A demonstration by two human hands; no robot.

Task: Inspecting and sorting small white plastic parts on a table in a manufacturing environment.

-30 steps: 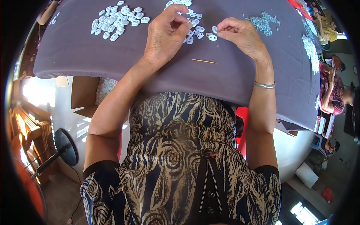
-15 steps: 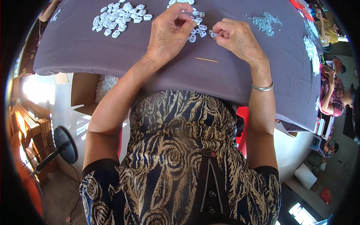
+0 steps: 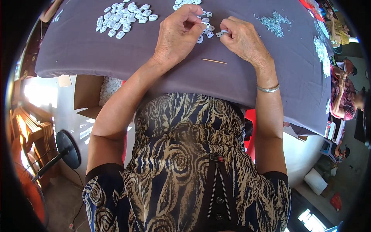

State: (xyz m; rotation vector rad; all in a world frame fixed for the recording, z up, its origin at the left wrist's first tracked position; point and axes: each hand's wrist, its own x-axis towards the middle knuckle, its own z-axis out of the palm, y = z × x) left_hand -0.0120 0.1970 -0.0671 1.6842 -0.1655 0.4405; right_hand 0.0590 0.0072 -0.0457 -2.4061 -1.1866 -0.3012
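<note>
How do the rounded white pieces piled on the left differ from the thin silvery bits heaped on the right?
The rounded white pieces show holes; the thin silvery bits look like slivers.
Each white piece is clearly larger than a silvery bit.
The white pile lies left of the bare left hand; the silvery heap lies right of the bare right hand.
Both rest on the dark grey-purple cloth.

there are the person's two hands [image 3: 173,40], one wooden toothpick [image 3: 214,61], one silvery bracelet [image 3: 268,89] and dozens of white pieces [image 3: 126,21].
</note>
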